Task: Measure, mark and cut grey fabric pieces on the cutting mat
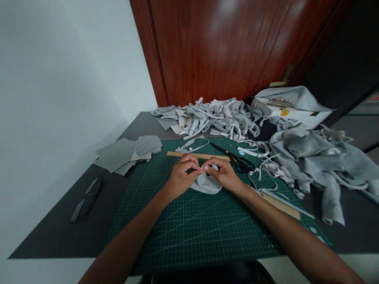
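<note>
A small grey cloth piece (pixel 207 184) is between my two hands, above the green cutting mat (pixel 189 225). My left hand (pixel 185 172) pinches at its upper edge, thumb and forefinger pressed together. From the other side my right hand (pixel 222 172) grips the same cloth, its fingertips almost touching those of the left. What lies between the fingertips is too small to make out. Just beyond the hands is a wooden ruler (pixel 174 154), and black scissors (pixel 235 157) lie beside it, to the right.
Grey scraps (pixel 204 116) are heaped at the back, before a wooden door. A white box (pixel 299 112) and a larger cloth pile (pixel 319 157) stand right. Flat grey pieces (pixel 118 154) and glasses (pixel 86 200) lie left. Another ruler (pixel 281 206) is near my right forearm.
</note>
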Demonstrator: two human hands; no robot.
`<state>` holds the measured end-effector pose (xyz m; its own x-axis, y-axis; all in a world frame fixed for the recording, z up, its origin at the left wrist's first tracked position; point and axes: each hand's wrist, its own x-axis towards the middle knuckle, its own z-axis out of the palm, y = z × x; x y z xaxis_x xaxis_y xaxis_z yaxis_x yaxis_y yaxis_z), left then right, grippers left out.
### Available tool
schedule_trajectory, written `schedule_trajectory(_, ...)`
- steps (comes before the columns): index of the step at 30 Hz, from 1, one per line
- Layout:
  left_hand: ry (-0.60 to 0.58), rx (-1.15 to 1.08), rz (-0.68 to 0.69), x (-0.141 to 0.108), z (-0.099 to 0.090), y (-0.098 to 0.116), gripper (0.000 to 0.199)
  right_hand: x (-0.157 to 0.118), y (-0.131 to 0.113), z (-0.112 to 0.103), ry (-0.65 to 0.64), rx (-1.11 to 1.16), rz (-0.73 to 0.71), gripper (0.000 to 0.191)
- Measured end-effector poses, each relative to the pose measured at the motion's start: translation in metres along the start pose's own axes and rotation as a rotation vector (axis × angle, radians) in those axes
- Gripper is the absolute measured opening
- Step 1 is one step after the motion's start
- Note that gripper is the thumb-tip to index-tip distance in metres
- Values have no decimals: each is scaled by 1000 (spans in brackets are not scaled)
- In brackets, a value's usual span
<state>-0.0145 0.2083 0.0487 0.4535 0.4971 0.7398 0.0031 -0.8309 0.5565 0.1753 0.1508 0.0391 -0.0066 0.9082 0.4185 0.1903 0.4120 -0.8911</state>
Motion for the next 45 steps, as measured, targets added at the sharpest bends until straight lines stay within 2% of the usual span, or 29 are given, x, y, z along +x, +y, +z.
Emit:
schedule_trajectory(6, -39, -7, -4, 4, -5, 4, 9, 0, 5, 2, 52, 44, 114, 17)
schedule_trajectory(10, -48, 6, -1, 4, -4, 3, 10, 0, 6, 4, 103, 22, 100, 16)
schedule_trajectory(14, -11, -15, 6, 4, -3, 1, 11, -1, 1, 4, 16, -20, 26, 14)
schedule_trajectory(23, -21, -33, -7, 6, -4, 0, 13, -2, -3, 2, -45, -52, 69, 25)
schedule_trajectory(33, -35, -79, -207, 4, -3, 2, 13, -3, -8, 1, -49, -96, 20, 35)
schedule_trajectory(39, -17, -70, -236, 3, -5, -6, 13, -7, -14, -1, -85, -64, 14, 25)
schedule_trajectory(45, -28, -167, -256, 2, -4, -9, 20, -4, -7, 0, -67, -70, 45, 22)
